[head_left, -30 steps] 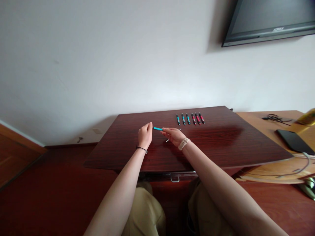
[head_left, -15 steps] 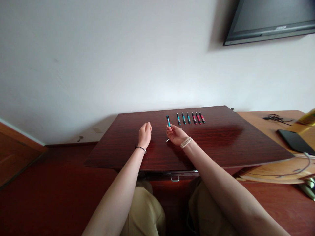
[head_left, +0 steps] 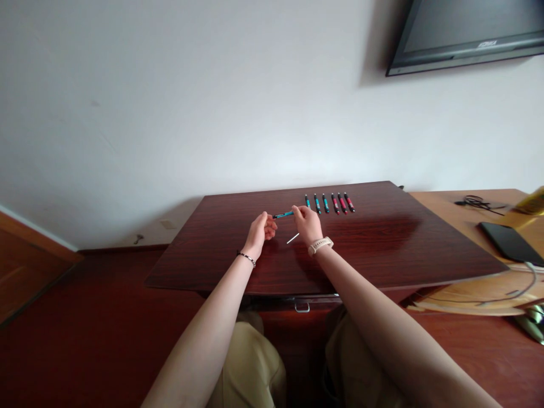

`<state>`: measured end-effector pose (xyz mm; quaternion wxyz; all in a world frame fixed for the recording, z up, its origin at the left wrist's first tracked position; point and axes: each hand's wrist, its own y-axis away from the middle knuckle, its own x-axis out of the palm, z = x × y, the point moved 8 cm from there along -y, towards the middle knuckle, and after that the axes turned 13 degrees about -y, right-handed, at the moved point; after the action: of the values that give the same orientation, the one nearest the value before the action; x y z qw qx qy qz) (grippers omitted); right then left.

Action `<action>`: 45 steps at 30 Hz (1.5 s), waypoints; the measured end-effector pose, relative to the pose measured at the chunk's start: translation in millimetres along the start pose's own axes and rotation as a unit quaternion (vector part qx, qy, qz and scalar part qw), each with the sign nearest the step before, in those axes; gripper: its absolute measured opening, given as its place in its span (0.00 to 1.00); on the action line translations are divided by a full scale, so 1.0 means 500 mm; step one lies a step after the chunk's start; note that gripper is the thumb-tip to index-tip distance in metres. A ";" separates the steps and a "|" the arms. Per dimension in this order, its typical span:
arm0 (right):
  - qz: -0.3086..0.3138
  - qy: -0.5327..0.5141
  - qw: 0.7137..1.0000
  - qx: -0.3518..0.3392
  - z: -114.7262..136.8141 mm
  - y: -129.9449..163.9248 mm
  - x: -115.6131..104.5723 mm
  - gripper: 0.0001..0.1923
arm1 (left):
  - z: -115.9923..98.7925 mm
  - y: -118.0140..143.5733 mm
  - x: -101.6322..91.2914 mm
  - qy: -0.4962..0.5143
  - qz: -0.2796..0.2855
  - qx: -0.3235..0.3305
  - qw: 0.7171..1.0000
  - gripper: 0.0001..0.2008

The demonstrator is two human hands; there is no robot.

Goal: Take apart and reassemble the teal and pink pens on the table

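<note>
My right hand (head_left: 309,222) grips a turquoise-and-black pen (head_left: 284,215) by its right end, holding it almost level above the dark table (head_left: 221,243). At the pen's black left end is my left hand (head_left: 260,233), thumb and fingers curled closed; what they pinch is too small to make out. Below the pen, between the hands, a thin white stick (head_left: 293,238) lies on the tabletop. Behind my right hand several pens lie side by side: turquoise pens (head_left: 317,204) on the left and red pens (head_left: 342,203) on the right.
A lighter wooden desk (head_left: 442,212) adjoins on the right, bearing a black cable (head_left: 478,203) and a dark flat device (head_left: 512,242). The white wall (head_left: 255,113) stands behind the table, with a screen (head_left: 471,37) mounted high on the right. A drawer handle (head_left: 302,307) shows below the front edge.
My right hand has turned over, swinging the pen from pointing away to lying crosswise. My left hand has moved right to the pen's end. More of the white stick shows.
</note>
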<state>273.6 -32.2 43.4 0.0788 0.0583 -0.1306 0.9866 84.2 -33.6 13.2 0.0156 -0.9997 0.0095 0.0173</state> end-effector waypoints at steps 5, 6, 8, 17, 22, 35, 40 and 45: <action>0.068 0.236 0.956 -0.158 0.069 0.032 0.039 0.12 | 0.029 0.006 0.019 0.041 0.027 -0.077 0.996 0.24; 0.082 0.255 0.949 -0.169 0.073 0.038 0.048 0.11 | 0.030 0.006 0.019 0.041 0.026 -0.080 0.996 0.24; 0.095 0.269 0.942 -0.178 0.077 0.046 0.059 0.11 | 0.030 0.006 0.016 0.044 0.019 -0.078 0.996 0.24; 0.003 0.033 0.998 -0.048 0.013 0.011 0.015 0.13 | -0.013 0.001 -0.017 0.032 -0.036 0.029 0.998 0.14; -0.014 -0.224 0.958 0.178 -0.070 0.025 0.037 0.15 | -0.068 0.012 -0.025 -0.031 -0.085 0.141 0.986 0.17; -0.007 -0.373 0.881 0.289 -0.084 0.053 0.078 0.09 | -0.115 0.035 -0.058 -0.302 -0.213 0.173 0.913 0.20; -0.001 -0.359 0.887 0.291 -0.088 0.054 0.078 0.11 | -0.104 0.022 -0.062 -0.305 -0.198 0.154 0.918 0.25; -0.011 -0.365 0.882 0.299 -0.096 0.051 0.073 0.14 | -0.080 0.006 -0.110 -0.247 -0.239 0.113 0.932 0.30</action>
<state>228.8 -38.3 -4.2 0.0155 0.4362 0.1521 0.8868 30.4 -36.8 55.2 0.1339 -0.9281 -0.2320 0.2585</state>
